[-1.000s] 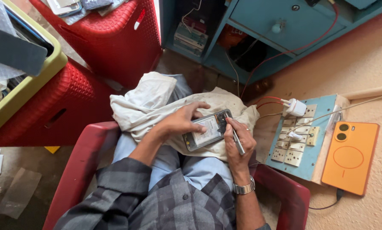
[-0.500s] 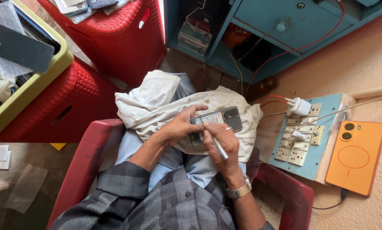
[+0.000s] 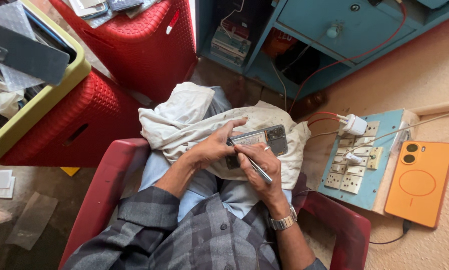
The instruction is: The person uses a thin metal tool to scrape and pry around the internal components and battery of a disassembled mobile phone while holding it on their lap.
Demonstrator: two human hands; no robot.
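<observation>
We see the opened phone (image 3: 257, 141) lying on the white cloth (image 3: 194, 122) across the lap, a soft bed that steadies it. The left hand (image 3: 215, 146) closes on its near edge, pinning it flat. The right hand (image 3: 261, 162) pinches a thin metal tool (image 3: 250, 161) like a pen, tip at the phone's edge. What the tip touches, we cannot make out.

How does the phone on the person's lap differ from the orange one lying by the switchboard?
The opened phone shows its bare insides, while the orange phone has its back cover on. The opened phone lies on a white cloth across the lap, steadied by the left hand while the right hand works a thin tool on it; the orange phone rests untouched. The opened phone lies crosswise, the orange phone nearly upright in the picture. Both lie face down.
</observation>
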